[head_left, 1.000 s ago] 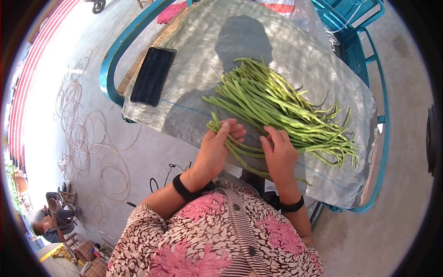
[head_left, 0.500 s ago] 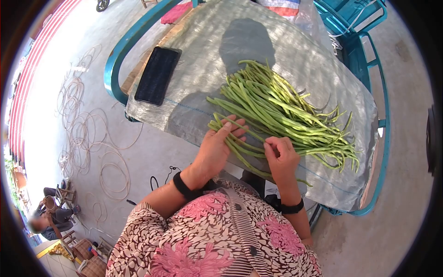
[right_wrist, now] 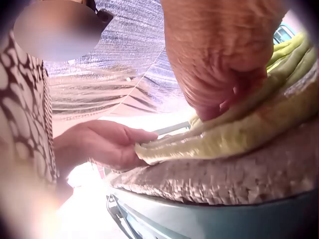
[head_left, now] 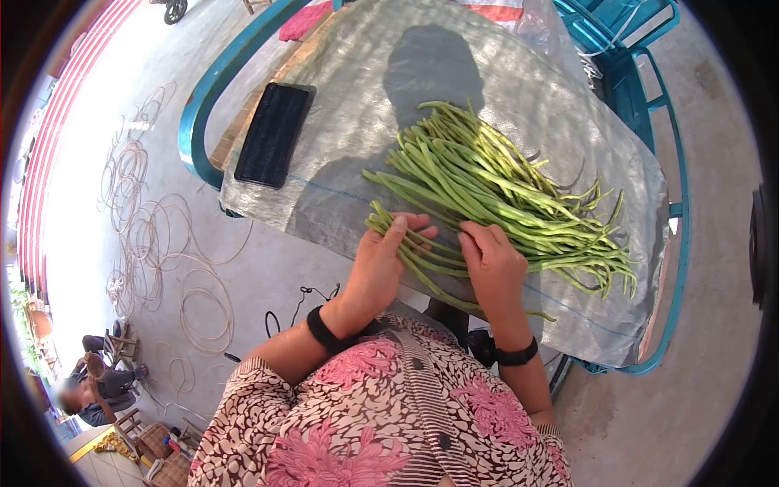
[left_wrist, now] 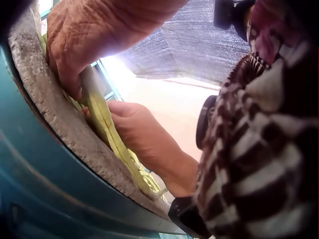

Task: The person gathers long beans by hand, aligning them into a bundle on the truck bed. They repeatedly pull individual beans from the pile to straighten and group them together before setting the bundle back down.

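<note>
A few long green beans (head_left: 430, 264) lie across my left hand (head_left: 378, 258), held under its thumb with their ends poking out past the thumb on the left. My right hand (head_left: 497, 272) is just to the right, thumb and index finger brought together on a bean at the near edge of the big bunch of long beans (head_left: 495, 191). In the right wrist view, the curled right fingers are right at the beans (right_wrist: 219, 142), partly hiding the fingertips. The left wrist view shows beans (left_wrist: 107, 119) running between both hands.
The bunch lies on a grey woven sheet (head_left: 341, 122) over a table with a teal metal frame (head_left: 193, 130). A black phone (head_left: 276, 134) rests at the left. Teal chairs (head_left: 633, 81) stand at the far right. Coiled wire (head_left: 203, 312) and a seated person (head_left: 101, 381) are at left.
The right hand closed thumb and finger on a bean, then shifted slightly forward toward the bunch. The left hand stays almost in place with its beans.
</note>
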The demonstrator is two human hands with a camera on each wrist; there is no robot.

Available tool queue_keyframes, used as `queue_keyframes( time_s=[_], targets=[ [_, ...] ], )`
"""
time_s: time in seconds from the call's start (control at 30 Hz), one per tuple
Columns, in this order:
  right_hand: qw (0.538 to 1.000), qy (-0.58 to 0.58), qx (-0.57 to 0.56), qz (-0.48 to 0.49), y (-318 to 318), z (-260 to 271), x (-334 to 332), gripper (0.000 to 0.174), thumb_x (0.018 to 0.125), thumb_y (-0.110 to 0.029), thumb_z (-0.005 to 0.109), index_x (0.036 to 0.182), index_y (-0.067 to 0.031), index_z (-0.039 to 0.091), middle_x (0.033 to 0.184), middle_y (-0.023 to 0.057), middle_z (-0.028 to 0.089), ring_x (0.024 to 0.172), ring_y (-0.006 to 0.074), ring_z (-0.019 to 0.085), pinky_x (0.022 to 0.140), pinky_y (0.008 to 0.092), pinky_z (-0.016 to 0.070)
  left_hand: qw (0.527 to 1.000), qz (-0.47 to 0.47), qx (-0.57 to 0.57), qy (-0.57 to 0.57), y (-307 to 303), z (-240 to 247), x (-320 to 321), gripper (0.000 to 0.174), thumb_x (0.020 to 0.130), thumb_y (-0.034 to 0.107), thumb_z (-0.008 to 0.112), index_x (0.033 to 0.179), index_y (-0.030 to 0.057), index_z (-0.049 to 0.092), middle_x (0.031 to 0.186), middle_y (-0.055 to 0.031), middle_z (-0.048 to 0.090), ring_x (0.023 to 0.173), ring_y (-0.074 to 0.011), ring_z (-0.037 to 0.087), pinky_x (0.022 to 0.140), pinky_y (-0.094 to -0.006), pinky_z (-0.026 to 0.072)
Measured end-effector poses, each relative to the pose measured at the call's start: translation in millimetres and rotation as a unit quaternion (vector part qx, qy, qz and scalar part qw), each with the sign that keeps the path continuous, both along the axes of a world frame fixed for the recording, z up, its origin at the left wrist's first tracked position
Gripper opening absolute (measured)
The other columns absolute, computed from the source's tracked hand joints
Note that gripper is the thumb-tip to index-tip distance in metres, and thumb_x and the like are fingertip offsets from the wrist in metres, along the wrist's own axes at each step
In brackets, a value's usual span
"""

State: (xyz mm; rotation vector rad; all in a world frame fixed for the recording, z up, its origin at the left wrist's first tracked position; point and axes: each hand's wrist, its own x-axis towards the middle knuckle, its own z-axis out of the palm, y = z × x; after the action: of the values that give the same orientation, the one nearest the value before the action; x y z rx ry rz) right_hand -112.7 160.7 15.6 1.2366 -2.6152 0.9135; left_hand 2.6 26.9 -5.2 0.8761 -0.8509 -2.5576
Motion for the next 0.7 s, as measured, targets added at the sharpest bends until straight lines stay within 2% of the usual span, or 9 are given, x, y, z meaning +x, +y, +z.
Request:
queue_keyframes(
  time_s=[0.1,0.3,0.4,0.5,0.6,0.7],
  targets=[
    [0.998,0.046,0.047,-0.005,-7,-8,-2,0.011,0.084,-0.017,0.071,0.095,-0.0137,0.070,0.081,0.0032,0.063,0.066,0.0257,0.064,0.056,0.0336,0.0502,1.000,0.006,-0.002,-0.006,1,0,2,0.036,0.106,0.024,0.043,0.128,-0.0040,0.047,0.130,-0.0187,0.055,0.119,-0.0282,0.058,0.097,-0.0392,0.0513],
    [0.999,-0.016,-0.026,-0.023,-8,-10,-1,0.011,0.080,-0.012,0.075,0.090,-0.0141,0.070,0.076,0.0023,0.064,0.059,0.0208,0.062,0.052,0.0307,0.0472,0.999,0.027,-0.023,-0.018,-5,3,3,0.042,0.106,0.022,0.043,0.137,-0.0056,0.041,0.134,-0.0192,0.052,0.122,-0.0293,0.056,0.097,-0.0388,0.0505],
    [0.998,0.000,-0.065,0.005,-4,-6,0,0.013,0.079,-0.009,0.076,0.090,-0.0131,0.071,0.075,0.0019,0.064,0.056,0.0191,0.061,0.051,0.0292,0.0461,0.999,0.037,-0.016,0.010,-8,3,2,0.043,0.105,0.022,0.043,0.138,-0.0063,0.040,0.137,-0.0201,0.050,0.123,-0.0295,0.055,0.097,-0.0387,0.0500],
    [0.999,-0.007,-0.033,0.017,5,-2,3,0.013,0.079,-0.009,0.076,0.091,-0.0120,0.071,0.076,0.0013,0.065,0.056,0.0196,0.061,0.051,0.0285,0.0465,0.999,0.041,-0.002,0.011,-9,5,1,0.043,0.105,0.021,0.043,0.138,-0.0065,0.040,0.139,-0.0206,0.049,0.124,-0.0297,0.055,0.097,-0.0388,0.0498],
    [0.995,-0.042,-0.089,-0.029,2,-4,7,0.013,0.080,-0.010,0.076,0.092,-0.0120,0.071,0.077,0.0013,0.065,0.057,0.0196,0.061,0.051,0.0285,0.0469,0.999,0.048,0.016,0.012,-8,6,0,0.042,0.105,0.020,0.042,0.139,-0.0058,0.039,0.139,-0.0203,0.049,0.125,-0.0301,0.054,0.098,-0.0393,0.0495],
    [0.993,-0.051,-0.095,-0.045,-1,-4,7,0.012,0.081,-0.010,0.075,0.091,-0.0122,0.071,0.077,0.0017,0.065,0.058,0.0200,0.062,0.052,0.0288,0.0474,0.999,0.034,0.012,0.006,-11,4,0,0.041,0.106,0.019,0.040,0.140,-0.0043,0.038,0.138,-0.0197,0.050,0.126,-0.0303,0.054,0.100,-0.0397,0.0485]
  ],
)
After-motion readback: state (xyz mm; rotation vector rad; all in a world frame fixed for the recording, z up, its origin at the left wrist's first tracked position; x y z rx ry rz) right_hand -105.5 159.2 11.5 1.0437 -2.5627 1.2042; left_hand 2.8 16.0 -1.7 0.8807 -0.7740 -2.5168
